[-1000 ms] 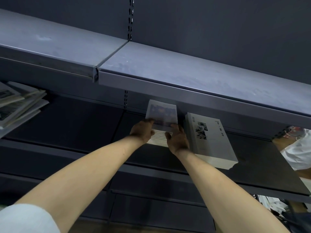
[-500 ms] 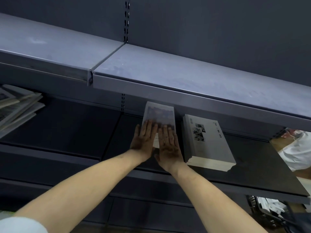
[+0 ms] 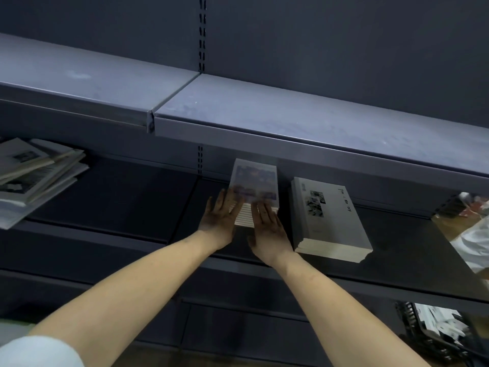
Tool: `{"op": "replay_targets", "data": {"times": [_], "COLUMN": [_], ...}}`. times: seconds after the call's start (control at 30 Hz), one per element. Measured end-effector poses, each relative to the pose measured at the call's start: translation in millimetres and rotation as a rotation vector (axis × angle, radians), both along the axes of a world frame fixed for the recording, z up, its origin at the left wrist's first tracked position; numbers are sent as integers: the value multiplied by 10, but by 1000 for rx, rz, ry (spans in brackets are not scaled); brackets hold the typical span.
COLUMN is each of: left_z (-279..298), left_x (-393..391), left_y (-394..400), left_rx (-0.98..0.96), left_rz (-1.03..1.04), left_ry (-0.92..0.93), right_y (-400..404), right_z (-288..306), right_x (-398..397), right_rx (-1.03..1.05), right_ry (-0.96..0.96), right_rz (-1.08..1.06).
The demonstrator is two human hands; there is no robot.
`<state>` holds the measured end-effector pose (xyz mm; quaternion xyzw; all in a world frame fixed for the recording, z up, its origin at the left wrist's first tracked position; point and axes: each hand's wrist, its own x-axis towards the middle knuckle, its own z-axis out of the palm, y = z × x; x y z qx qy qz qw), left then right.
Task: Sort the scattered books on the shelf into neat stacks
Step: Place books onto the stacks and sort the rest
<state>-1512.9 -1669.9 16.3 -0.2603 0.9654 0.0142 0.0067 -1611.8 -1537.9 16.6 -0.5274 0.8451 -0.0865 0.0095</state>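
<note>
A small stack of books (image 3: 255, 181) with a purple picture cover stands on the dark middle shelf (image 3: 127, 197), under the grey upper shelf. My left hand (image 3: 221, 217) lies flat with straight fingers against the stack's front left corner. My right hand (image 3: 267, 226) lies flat with straight fingers against its front page edges. Just right of the small stack lies a taller grey stack of books (image 3: 330, 215), its white page edges facing me. At the far left of the same shelf sits an untidy pile of books (image 3: 34, 176), fanned out at several angles.
The grey upper shelf (image 3: 291, 115) overhangs the back of the stacks. A slotted upright (image 3: 202, 35) runs up the back wall. At the lower right is a black basket of white items (image 3: 434, 329). Someone in white clothing (image 3: 473, 242) shows at the right edge.
My hands went from gripping the small stack's front with curled fingers to lying flat with straight fingers against it. The stack slid a little further back under the upper shelf.
</note>
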Motion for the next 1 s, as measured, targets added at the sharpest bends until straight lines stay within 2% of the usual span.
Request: {"op": "replay_targets", "data": {"times": [0.27,0.43,0.6,0.77,1.0], "left_z": [-61,-129,-158,-248,-276], "left_x": [766,1405,1860,2216,2921], "left_y": [207,114,-171,-478,-1437], "left_rx": [-95,-142,-126,-56,-60], "left_rz": [100,176,297,323,349], "left_ry": [-87,-143,-171,-137,-63], "right_y": [-25,-230,-480,-881,-1864], "right_z": [-132,-210,-124,-84,-17], "right_x": [562,1064,1371,1625,2341], "right_rx": [-123,-106,-66,-11,11], "right_ry": [-93,-136,-132,-138,-134], "right_rz": [124,247,300,324,335]}}
